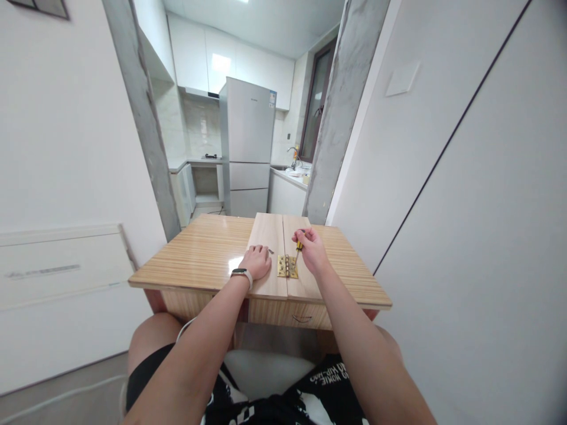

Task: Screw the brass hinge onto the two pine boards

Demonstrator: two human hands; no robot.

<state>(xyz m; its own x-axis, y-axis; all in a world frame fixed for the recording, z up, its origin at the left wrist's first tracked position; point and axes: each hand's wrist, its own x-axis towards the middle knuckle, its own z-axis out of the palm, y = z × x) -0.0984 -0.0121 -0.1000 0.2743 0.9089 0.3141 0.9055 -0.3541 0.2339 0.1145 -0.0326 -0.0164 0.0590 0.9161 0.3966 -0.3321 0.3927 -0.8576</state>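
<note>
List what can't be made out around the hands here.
Head view:
Tip of the screwdriver: too small to tell whether it touches the brass hinge.
Its handle: partly hidden by the right hand.
Left wooden board: hidden where the left hand covers it.
Small dark piece near the left hand: too small to identify.

Shiny metal hinge [287,267], matt wooden boards [275,236]

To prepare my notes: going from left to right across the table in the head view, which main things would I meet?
Left hand → hinge → right hand holding the screwdriver.
</note>
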